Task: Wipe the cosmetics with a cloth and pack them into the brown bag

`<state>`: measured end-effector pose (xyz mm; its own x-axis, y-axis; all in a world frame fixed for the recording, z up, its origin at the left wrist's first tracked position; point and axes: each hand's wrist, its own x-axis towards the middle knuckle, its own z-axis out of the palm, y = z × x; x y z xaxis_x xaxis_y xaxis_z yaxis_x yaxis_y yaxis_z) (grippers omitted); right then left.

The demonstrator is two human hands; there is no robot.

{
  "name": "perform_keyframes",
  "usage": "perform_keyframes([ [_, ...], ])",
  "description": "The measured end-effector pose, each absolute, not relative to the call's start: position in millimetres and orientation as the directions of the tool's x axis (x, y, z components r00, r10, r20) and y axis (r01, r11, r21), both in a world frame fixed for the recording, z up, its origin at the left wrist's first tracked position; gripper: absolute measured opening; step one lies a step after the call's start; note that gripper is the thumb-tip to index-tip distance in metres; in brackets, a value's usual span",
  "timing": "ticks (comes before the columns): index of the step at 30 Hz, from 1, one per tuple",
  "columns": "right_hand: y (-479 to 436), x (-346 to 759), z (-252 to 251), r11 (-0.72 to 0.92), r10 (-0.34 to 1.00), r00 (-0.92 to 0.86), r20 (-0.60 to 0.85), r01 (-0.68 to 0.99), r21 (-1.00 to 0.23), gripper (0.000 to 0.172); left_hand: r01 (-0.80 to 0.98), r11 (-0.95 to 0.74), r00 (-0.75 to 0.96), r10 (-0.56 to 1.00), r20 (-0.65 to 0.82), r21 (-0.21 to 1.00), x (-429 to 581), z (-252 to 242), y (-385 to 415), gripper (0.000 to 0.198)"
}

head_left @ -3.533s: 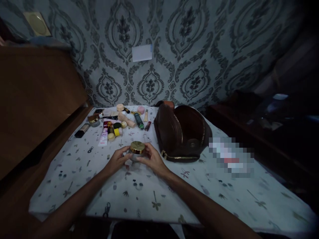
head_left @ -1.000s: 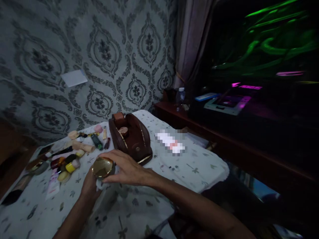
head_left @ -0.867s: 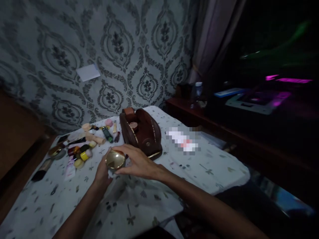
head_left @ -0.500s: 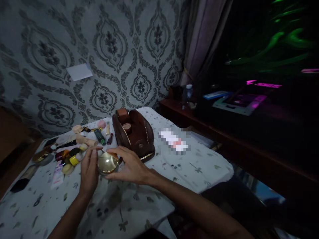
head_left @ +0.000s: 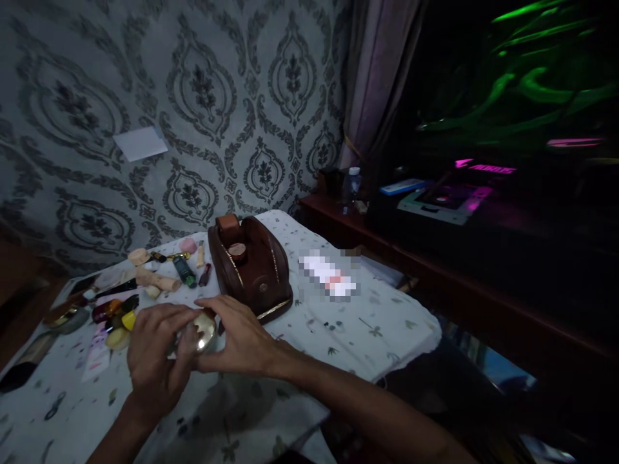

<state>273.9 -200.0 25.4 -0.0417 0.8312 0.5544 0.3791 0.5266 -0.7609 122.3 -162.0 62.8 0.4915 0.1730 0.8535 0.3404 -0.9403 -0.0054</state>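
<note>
Both hands meet over the patterned cloth in front of the brown bag. My right hand (head_left: pixel 239 338) grips a round gold-lidded jar (head_left: pixel 207 330) from the right, thumb below and fingers above. My left hand (head_left: pixel 157 351) is closed on its left side, the fingers covering part of the shiny lid. Just behind stands the brown bag (head_left: pixel 251 270), its top gaping, with a small round brownish item (head_left: pixel 236 252) inside. To the left lie several cosmetics, among them a dark green bottle (head_left: pixel 184 271), a beige tube (head_left: pixel 157 279) and a pink-white tube (head_left: pixel 97 351).
Another gold-lidded jar (head_left: pixel 68 317) and a black-capped bottle (head_left: pixel 29 361) lie at the far left. A blurred pale item (head_left: pixel 329 274) rests right of the bag. Beyond the cloth's right edge, a dark red desk (head_left: pixel 333 216) holds a clear bottle (head_left: pixel 352 190).
My left hand has come over the jar's left side and now covers part of the lid. The jar has tilted in my hands. The view has turned slightly right.
</note>
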Motion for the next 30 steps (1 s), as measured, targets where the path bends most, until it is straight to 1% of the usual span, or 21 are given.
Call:
perform_keyframes([
  [2,-195.7,271.0,21.6,0.494,0.855,0.003,0.518,0.296,-0.817,0.067,0.308,-0.949,0.54,0.12,0.833,-0.064,118.3,61.5,-162.2,0.021],
  [4,-190.7,267.3,15.1,0.459,0.884,0.008,0.467,0.175,-0.871,0.055,0.259,-0.962,0.606,0.091,0.79,-0.088,112.2,57.6,-162.1,0.027],
  [6,-186.5,262.9,7.0,0.45,0.892,-0.008,0.451,0.09,-0.889,0.043,0.202,-0.974,0.676,0.062,0.735,-0.103,105.6,52.1,-161.9,0.032],
  [8,-184.2,258.8,-1.0,0.477,0.879,-0.02,0.477,0.083,-0.875,0.035,0.163,-0.98,0.741,0.047,0.67,-0.111,100.3,46.3,-161.4,0.034],
  [12,-183.8,255.6,-10.0,0.511,0.859,-0.063,0.507,0.137,-0.849,0.037,0.161,-0.981,0.805,0.067,0.59,-0.108,95.3,38.3,-158.1,0.032],
  [15,-183.7,257.3,-10.7,0.506,0.863,-0.075,0.5,0.117,-0.855,0.042,0.185,-0.978,0.787,0.091,0.611,-0.092,94.5,36.0,-153.4,0.03],
  [18,-184.0,259.3,-10.4,0.479,0.878,-0.045,0.477,0.064,-0.876,0.047,0.191,-0.978,0.769,0.097,0.632,-0.083,96.1,35.3,-150.0,0.031],
  [20,-185.5,260.1,-10.7,0.436,0.899,-0.034,0.437,-0.027,-0.9,0.051,0.198,-0.977,0.749,0.1,0.655,-0.077,99.5,35.6,-150.7,0.031],
  [24,-189.7,260.0,-13.7,0.289,0.949,-0.05,0.313,-0.265,-0.92,0.059,0.204,-0.974,0.698,0.077,0.712,-0.095,110.2,39.5,-158.9,0.027],
  [28,-188.3,257.3,-19.7,0.179,0.971,-0.069,0.228,-0.419,-0.89,0.063,0.188,-0.967,0.688,0.003,0.725,-0.174,116.4,44.5,-167.6,0.019],
  [30,-186.0,255.6,-22.3,0.139,0.976,-0.086,0.201,-0.469,-0.872,0.065,0.191,-0.958,0.7,-0.019,0.714,-0.213,115.6,46.2,-169.7,0.018],
])
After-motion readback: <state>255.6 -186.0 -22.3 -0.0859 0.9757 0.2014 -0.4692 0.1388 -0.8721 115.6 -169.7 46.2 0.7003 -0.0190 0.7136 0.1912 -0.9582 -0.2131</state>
